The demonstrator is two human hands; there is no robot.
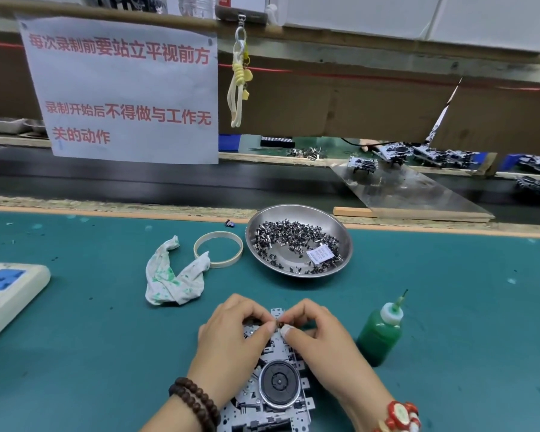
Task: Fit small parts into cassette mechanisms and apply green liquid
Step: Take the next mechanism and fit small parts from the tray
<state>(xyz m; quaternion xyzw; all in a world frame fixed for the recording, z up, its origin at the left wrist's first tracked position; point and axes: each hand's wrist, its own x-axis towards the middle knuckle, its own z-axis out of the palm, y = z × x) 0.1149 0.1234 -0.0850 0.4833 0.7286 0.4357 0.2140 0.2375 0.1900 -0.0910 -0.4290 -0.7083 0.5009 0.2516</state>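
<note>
both the left hand (231, 332) and right hand (318, 335) pinch a small part (279, 324) over the cassette mechanism (278, 385). a green liquid bottle (379, 335) stands just beside the right hand

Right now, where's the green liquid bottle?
Head view: the green bottle stands upright on the teal mat, just right of the right hand, nearer than the metal bowl.

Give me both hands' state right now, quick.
Left hand: fingers curled, pinching a small part at the top of the cassette mechanism.
Right hand: fingers curled, pinching the same small part.
</note>
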